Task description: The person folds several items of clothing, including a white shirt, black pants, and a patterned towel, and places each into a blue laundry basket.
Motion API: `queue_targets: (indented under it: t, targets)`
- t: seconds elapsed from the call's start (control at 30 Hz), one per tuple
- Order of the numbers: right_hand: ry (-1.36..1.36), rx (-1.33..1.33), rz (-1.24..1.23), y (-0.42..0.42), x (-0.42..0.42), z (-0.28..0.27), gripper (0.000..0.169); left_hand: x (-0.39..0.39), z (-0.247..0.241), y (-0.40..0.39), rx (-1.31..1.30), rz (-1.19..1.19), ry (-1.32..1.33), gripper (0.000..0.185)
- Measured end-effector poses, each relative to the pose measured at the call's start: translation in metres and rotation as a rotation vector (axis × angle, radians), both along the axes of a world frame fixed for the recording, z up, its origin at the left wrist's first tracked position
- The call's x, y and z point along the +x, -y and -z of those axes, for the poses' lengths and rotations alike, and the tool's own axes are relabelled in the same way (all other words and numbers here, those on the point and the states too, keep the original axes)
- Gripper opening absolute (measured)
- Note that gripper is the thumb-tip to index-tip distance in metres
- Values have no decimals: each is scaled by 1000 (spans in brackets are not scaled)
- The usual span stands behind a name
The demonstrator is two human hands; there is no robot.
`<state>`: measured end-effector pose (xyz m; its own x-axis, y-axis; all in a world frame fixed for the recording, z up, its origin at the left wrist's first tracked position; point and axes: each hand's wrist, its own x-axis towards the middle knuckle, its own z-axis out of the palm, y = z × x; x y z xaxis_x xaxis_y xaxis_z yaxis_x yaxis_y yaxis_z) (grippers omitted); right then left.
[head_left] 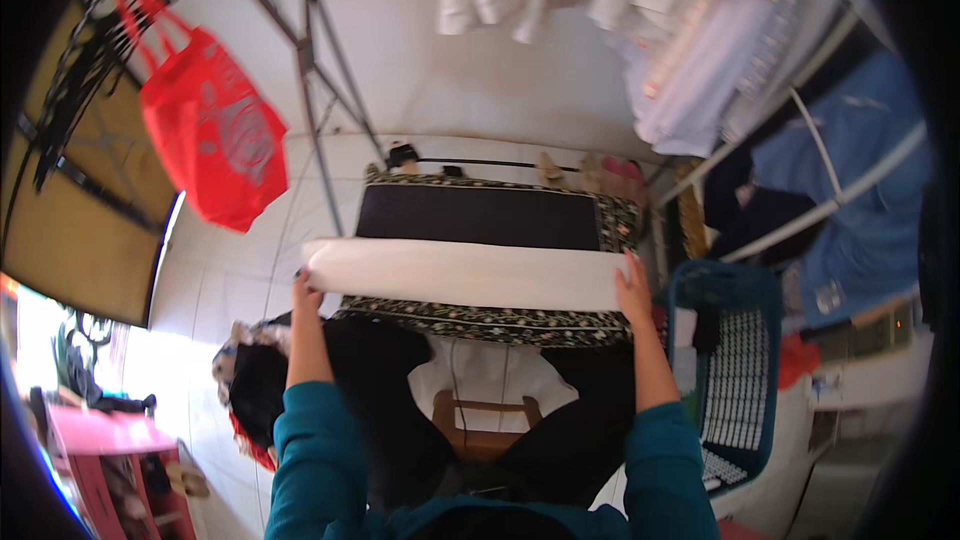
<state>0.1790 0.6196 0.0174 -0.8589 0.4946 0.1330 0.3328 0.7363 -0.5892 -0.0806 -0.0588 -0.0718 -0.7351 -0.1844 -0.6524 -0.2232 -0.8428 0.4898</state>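
Note:
A long folded white cloth [465, 274] lies across a low padded board or table [480, 214], which is covered in black fabric with a floral border. My left hand [307, 291] holds the left end of the white cloth. At the other end, my right hand [632, 289] has its fingers on the cloth's edge; how firmly it grips is hard to tell. The cloth is stretched flat between the two hands. Dark fabric of the cover shows behind it and floral trim [487, 321] in front.
A blue-green plastic basket [772, 382] stands at the right, holding some cloth. Piled clothes [255, 382] lie at the left. A red bag [217, 127] hangs at upper left; garments [697, 52] hang at upper right. Shoes [551, 169] stand beyond the board, and a cord [456, 382] runs below it.

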Motion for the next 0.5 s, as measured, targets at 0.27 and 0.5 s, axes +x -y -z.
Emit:
queue_targets:
  t: [0.27,0.5]
  targets:
    - [473,-278,537,5,1,-43,88,34,-93,-60,-1247,-290,-72,34]
    - [562,-312,426,-24,39,-46,69,128,-181,-307,-1458,556,-945,35]
